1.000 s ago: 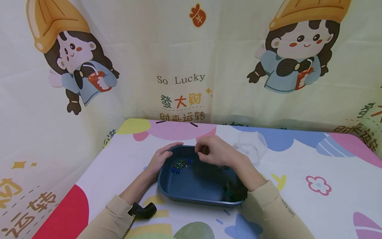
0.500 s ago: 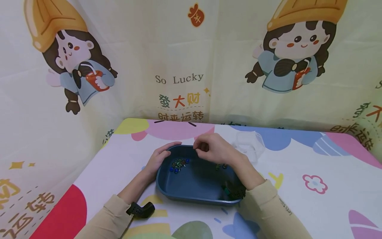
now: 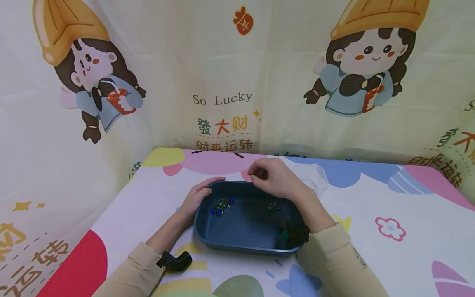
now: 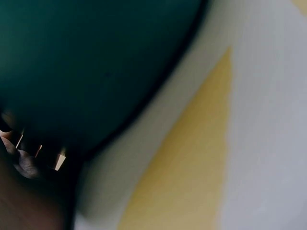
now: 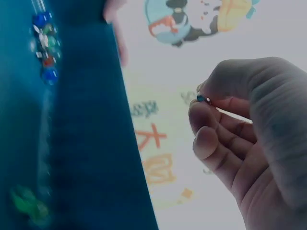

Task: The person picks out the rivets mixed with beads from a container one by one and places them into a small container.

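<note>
A dark blue tray (image 3: 241, 231) with rounded corners stands on the table. My left hand (image 3: 196, 198) grips its left end, thumb at the rim and fingers along the outside. Just above the far rim, my right hand (image 3: 276, 179) pinches a tiny shiny blue bead (image 5: 200, 98) between thumb and forefinger; its other fingers are curled. A cluster of shiny beads (image 3: 222, 204), blue, green, brown and clear, lies in the tray's left part. Farther right inside lies a smaller group of beads (image 3: 274, 206), greenish and brown.
A clear plastic container (image 3: 319, 177) stands behind the right hand, partly hidden by it. Black wrist cameras sit on the left wrist (image 3: 176, 262) and the right wrist (image 3: 298, 235), the latter overlapping the tray's near right corner. A printed curtain (image 3: 230, 62) hangs behind the table.
My right hand has moved back and to the right, from over the tray's inside to its far rim. The smaller bead group shows more fully. My left hand keeps its grip.
</note>
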The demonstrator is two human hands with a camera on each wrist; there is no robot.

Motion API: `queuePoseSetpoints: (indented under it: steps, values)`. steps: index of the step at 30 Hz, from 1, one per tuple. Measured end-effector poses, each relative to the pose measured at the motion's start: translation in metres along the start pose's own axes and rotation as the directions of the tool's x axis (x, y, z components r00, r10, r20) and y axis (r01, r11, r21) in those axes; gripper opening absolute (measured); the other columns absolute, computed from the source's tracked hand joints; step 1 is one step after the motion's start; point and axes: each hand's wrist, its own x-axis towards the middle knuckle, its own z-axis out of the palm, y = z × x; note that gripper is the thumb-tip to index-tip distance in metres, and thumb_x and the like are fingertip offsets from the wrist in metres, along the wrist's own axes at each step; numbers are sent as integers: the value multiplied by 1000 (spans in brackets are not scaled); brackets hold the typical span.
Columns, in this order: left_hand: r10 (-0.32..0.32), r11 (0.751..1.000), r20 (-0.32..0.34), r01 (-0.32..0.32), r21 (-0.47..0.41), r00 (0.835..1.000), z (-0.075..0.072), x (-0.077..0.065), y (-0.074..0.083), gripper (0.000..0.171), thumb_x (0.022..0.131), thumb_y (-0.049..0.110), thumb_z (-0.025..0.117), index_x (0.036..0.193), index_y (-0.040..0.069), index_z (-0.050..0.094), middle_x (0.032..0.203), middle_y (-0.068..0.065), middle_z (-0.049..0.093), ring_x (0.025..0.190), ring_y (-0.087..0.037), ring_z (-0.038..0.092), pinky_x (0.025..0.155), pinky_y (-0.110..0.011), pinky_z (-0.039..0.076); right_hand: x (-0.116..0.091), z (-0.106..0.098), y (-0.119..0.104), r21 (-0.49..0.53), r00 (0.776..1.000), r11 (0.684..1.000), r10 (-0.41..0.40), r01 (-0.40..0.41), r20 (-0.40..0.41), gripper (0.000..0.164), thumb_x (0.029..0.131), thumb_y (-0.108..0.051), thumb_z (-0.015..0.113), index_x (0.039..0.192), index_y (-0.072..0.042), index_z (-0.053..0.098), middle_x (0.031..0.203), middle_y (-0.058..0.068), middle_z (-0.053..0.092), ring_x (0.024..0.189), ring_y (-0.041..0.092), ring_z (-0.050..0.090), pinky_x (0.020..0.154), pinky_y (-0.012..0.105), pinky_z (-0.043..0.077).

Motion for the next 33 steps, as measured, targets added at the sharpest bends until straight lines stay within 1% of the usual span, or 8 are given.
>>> queuePoseSetpoints:
  steps: [9, 16, 23, 28, 33]
  values:
    - [-4, 1000, 2, 4, 0, 1000, 0, 0, 1, 51, 99, 3, 31, 146, -5, 48, 150, -20, 47, 131, -32, 49, 105, -30, 44, -10, -23, 9, 0, 992, 995, 101, -101, -78, 9, 90, -3, 71, 98, -5, 73, 89, 1, 68, 74, 16, 60, 69, 34, 55]
    - [-3, 1000, 9, 3, -2, 1000, -1, 1, -1, 51, 99, 3, 31, 146, -6, 47, 151, -20, 46, 132, -33, 48, 105, -31, 43, -16, -34, 18, 1, 982, 992, 123, -124, -141, 9, 90, 0, 70, 98, -4, 73, 89, 4, 69, 74, 17, 62, 69, 34, 55]
    - [-5, 1000, 0, 5, 1, 1000, -1, 0, 0, 51, 98, 3, 31, 146, -5, 48, 151, -19, 46, 133, -33, 48, 105, -30, 43, -25, -44, 27, 31, 971, 986, 168, -165, -172, 9, 93, -2, 67, 100, -2, 73, 90, 6, 70, 74, 19, 63, 68, 29, 54]
    - [1, 1000, 10, -1, 1, 1000, -1, 0, 0, 51, 99, 4, 31, 146, -6, 47, 151, -20, 46, 133, -33, 48, 105, -31, 43, -28, -50, 33, 14, 959, 981, 192, -194, -210, 9, 92, -1, 68, 99, -3, 73, 87, 6, 69, 72, 19, 63, 66, 27, 53]
    - [8, 1000, 13, -8, 9, 1000, 0, 1, 0, 51, 98, 4, 31, 146, -6, 47, 151, -20, 46, 133, -32, 48, 105, -30, 43, -32, -56, 34, 14, 948, 970, 240, -242, -209, 10, 93, -3, 67, 101, -2, 72, 88, 7, 69, 73, 21, 62, 66, 28, 52]
